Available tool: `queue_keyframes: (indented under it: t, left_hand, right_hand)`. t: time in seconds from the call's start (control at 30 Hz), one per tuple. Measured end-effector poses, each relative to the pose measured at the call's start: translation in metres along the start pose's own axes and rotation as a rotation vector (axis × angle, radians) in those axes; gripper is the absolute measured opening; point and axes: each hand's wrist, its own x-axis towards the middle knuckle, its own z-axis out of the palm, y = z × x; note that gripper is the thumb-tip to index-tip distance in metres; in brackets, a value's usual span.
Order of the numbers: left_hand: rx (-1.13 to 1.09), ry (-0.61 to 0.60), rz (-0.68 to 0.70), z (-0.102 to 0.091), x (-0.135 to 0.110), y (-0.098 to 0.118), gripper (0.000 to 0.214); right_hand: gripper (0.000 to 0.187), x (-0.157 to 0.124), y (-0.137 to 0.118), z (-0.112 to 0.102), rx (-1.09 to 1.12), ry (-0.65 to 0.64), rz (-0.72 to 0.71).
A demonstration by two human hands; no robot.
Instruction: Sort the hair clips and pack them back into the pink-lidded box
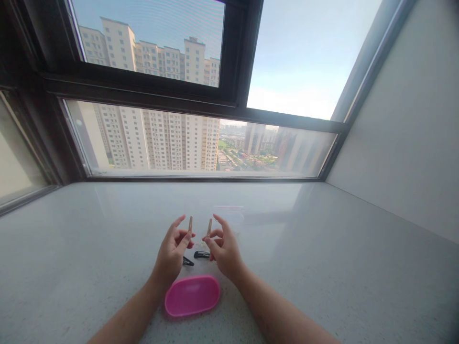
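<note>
My left hand [172,252] pinches a small tan hair clip [190,224] upright between thumb and fingers. In the same way, my right hand [223,248] pinches a second tan clip [209,227], held upright close beside the first. Both hands hover just above a grey stone sill [322,248]. Two black snap clips [201,254] lie on the sill beneath the hands, one partly hidden by my left hand. A pink oval lid or dish [192,295] lies between my forearms, nearer to me.
A clear plastic container [229,215] with a pinkish rim stands just beyond my hands. A dark-framed window [201,107] closes off the far side, with a white wall [405,124] at the right. High-rise buildings show outside.
</note>
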Motion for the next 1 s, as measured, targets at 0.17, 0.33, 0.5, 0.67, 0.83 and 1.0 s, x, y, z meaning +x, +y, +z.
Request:
queue_keyframes:
  t: [0.17, 0.33, 0.5, 0.67, 0.83, 1.0]
  left_hand:
    - [0.017, -0.001, 0.007, -0.0002, -0.0011, 0.0024, 0.06]
    - [0.06, -0.023, 0.009, -0.0006, -0.0001, 0.0006, 0.054]
    - [0.054, -0.043, 0.03, 0.0003, 0.0002, -0.0009, 0.049]
    - [0.017, -0.045, -0.005, 0.0025, -0.0009, -0.0016, 0.051]
    - [-0.004, -0.039, -0.056, 0.0028, -0.0005, -0.0039, 0.043]
    - [-0.006, -0.089, -0.077, 0.0006, -0.001, -0.0032, 0.025]
  right_hand:
    - [0.067, -0.001, -0.0034, 0.0003, 0.002, -0.007, 0.0]
    - [0.062, -0.0004, -0.0031, 0.0011, 0.0, -0.023, 0.002]
    - [0.056, -0.001, -0.0029, 0.0002, -0.007, -0.041, 0.014]
    - [0.054, -0.0014, -0.0005, -0.0001, -0.006, -0.032, 0.016]
    - [0.053, -0.0015, 0.0045, -0.0007, 0.007, -0.062, 0.026]
    - [0.053, -0.0019, 0.0037, -0.001, 0.012, -0.095, 0.032]
